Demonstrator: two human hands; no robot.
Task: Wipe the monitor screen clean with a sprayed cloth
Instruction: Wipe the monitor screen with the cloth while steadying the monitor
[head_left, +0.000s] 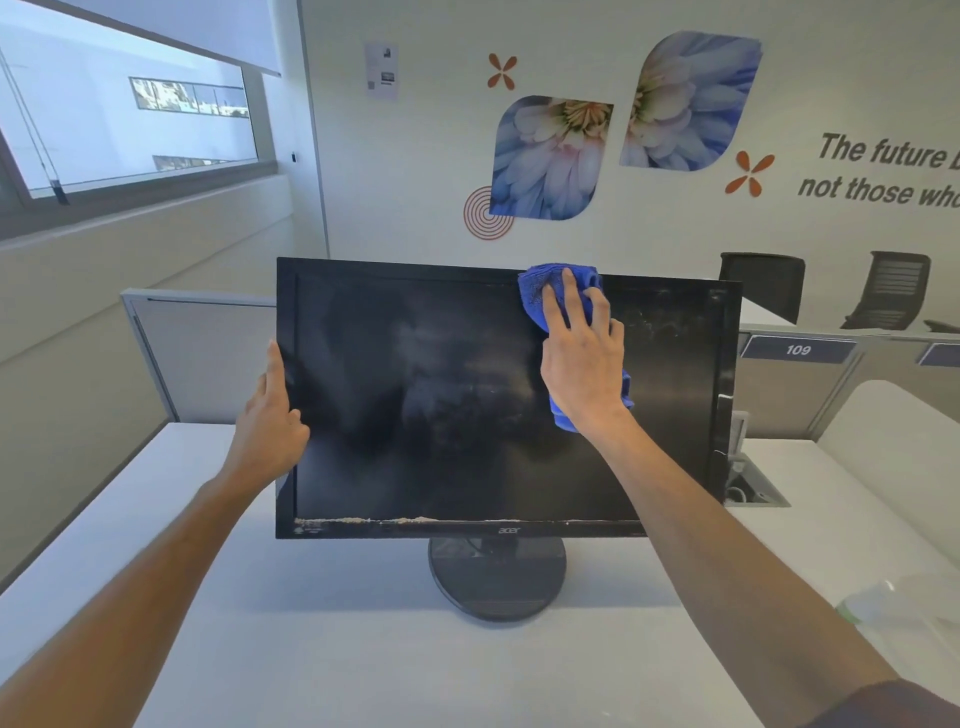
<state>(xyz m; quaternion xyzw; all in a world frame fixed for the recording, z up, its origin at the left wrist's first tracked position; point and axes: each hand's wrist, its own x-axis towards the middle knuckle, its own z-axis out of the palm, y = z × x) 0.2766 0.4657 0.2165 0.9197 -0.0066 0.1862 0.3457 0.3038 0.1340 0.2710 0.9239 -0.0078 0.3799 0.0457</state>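
A black monitor (441, 405) stands on a round base (496, 577) in the middle of a white desk (322, 649). Its dark screen is smeared, with white residue along the bottom edge and specks at the upper right. My right hand (584, 364) lies flat on a blue cloth (550, 296) and presses it against the upper right part of the screen, near the top bezel. My left hand (272, 415) grips the monitor's left edge, thumb on the front bezel.
A grey partition (202, 353) stands behind the desk at the left. A cable opening (753, 486) sits in the desk at the right. A pale, blurred object (904, 603) lies near the right edge. Two black chairs (893, 288) stand behind the right-hand dividers.
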